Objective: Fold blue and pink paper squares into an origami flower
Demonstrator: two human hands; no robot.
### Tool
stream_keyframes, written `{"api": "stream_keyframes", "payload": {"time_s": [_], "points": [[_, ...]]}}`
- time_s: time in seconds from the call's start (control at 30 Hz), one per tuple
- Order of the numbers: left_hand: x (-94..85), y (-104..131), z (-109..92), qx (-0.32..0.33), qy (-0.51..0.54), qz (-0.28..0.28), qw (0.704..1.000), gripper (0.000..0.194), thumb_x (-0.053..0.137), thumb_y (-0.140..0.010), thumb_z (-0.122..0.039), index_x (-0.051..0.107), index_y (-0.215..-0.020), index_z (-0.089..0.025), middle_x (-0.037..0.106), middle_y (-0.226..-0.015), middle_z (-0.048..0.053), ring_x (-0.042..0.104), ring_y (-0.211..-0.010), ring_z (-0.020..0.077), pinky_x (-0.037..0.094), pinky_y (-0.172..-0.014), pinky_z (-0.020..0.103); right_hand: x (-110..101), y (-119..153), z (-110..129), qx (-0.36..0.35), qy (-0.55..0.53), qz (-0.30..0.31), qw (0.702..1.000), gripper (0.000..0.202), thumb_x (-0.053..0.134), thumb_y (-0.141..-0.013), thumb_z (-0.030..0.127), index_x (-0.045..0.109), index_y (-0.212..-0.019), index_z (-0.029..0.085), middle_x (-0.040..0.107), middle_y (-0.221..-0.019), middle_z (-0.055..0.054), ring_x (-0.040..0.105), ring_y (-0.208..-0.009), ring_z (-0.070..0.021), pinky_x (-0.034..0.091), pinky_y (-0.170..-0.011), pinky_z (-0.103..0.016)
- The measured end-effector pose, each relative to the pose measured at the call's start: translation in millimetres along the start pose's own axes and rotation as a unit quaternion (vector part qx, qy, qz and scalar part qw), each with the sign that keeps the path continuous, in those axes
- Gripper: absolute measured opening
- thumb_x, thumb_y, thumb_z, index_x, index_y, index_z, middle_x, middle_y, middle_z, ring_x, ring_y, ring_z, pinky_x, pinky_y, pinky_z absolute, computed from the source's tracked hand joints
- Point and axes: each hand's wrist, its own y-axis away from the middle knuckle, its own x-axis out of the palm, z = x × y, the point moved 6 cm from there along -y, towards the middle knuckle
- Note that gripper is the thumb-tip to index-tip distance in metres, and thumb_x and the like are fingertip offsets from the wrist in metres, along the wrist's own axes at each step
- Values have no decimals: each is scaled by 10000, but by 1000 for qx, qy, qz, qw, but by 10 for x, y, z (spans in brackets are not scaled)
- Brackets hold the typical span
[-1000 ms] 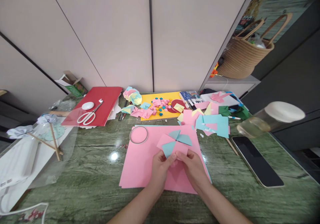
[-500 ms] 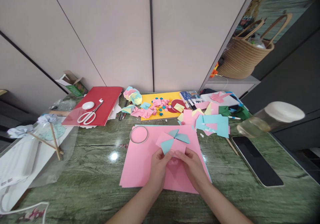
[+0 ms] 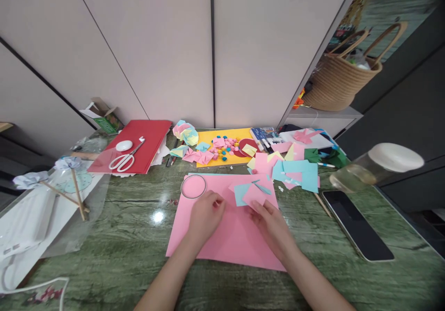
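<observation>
My right hand (image 3: 266, 218) pinches a folded pink and blue paper piece (image 3: 241, 194) at its lower right corner, above a stack of pink sheets (image 3: 225, 246). Thin blue folds stand up at the back of the piece. To its left, my left hand (image 3: 208, 211) is apart from the piece, its fingers curled together over the pink sheets; whether they hold something small is hidden. A round ring (image 3: 193, 187) lies on the sheets' upper left corner, just beyond my left hand.
Scissors (image 3: 122, 161) rest on a red folder (image 3: 146, 139) at the left. Behind the sheets are a yellow sheet (image 3: 208, 137) with small coloured balls and paper scraps (image 3: 309, 176). A phone (image 3: 356, 225) and a lidded cup (image 3: 361, 167) stand or lie at the right.
My left hand has let go of the folded paper and moved left. My right hand has shifted slightly right, and the paper is now turned and tilted.
</observation>
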Motion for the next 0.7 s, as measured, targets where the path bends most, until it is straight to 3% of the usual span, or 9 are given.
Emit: {"api": "stream_keyframes", "payload": {"time_s": [0.1, 0.2, 0.3, 0.37, 0.47, 0.57, 0.63, 0.7], "points": [[-241, -73, 75, 27, -200, -84, 976, 179, 425, -789, -228, 595, -813, -177, 583, -843, 67, 517, -838, 207, 372, -755, 318, 96, 61, -87, 110, 23, 96, 989, 176, 637, -711, 307, 618, -808, 161, 651, -794, -51, 615, -763, -168, 482, -709, -306], [-323, -100, 170, 1, -327, -98, 940, 210, 442, -774, -231, 568, -928, -166, 562, -917, 99, 498, -884, 246, 364, -753, 351, 133, 140, -104, 173, 91, 148, 969, 209, 620, -721, 334, 602, -819, 151, 663, -825, -77, 642, -790, -195, 489, -737, -336], [-314, -91, 251, -37, -399, -75, 913, 210, 443, -768, -250, 560, -913, -155, 549, -908, 112, 488, -877, 268, 360, -706, 358, 50, 119, -67, 151, 210, 123, 958, 258, 593, -721, 398, 603, -767, 144, 671, -840, -92, 654, -661, -176, 503, -619, -295], [-293, -84, 274, -46, -417, -58, 906, 186, 429, -774, -241, 562, -875, -158, 548, -904, 116, 485, -873, 266, 353, -702, 357, -28, 63, -8, 86, 304, 89, 945, 284, 567, -723, 435, 588, -663, 158, 671, -712, -60, 620, -518, -148, 460, -484, -250], [-277, -91, 268, -43, -408, -45, 911, 165, 408, -785, -208, 561, -825, -160, 557, -906, 121, 486, -884, 259, 348, -714, 356, -102, 2, 129, -43, 440, 42, 896, 324, 525, -745, 435, 533, -533, 191, 577, -453, 10, 504, -361, -112, 333, -400, -220], [-294, -111, 230, -34, -342, -59, 937, 155, 395, -794, -197, 541, -819, -154, 577, -855, 106, 512, -865, 246, 348, -739, 361, -110, -1, 265, -126, 553, 11, 824, 342, 518, -747, 387, 484, -462, 202, 498, -382, 26, 430, -354, -107, 246, -422, -232], [-296, -115, 189, -27, -234, -69, 970, 137, 392, -799, -205, 519, -826, -160, 585, -791, 69, 541, -791, 213, 361, -735, 342, -77, 31, 355, -167, 603, -1, 780, 344, 516, -746, 357, 456, -445, 200, 462, -394, 30, 395, -386, -104, 212, -439, -237], [-274, -100, 128, -18, -85, -68, 994, 114, 400, -801, -231, 496, -823, -175, 578, -747, 28, 549, -706, 170, 382, -689, 295, -33, 92, 432, -203, 616, -13, 761, 345, 507, -756, 342, 436, -451, 196, 416, -412, 39, 355, -411, -95, 207, -452, -235]]}}
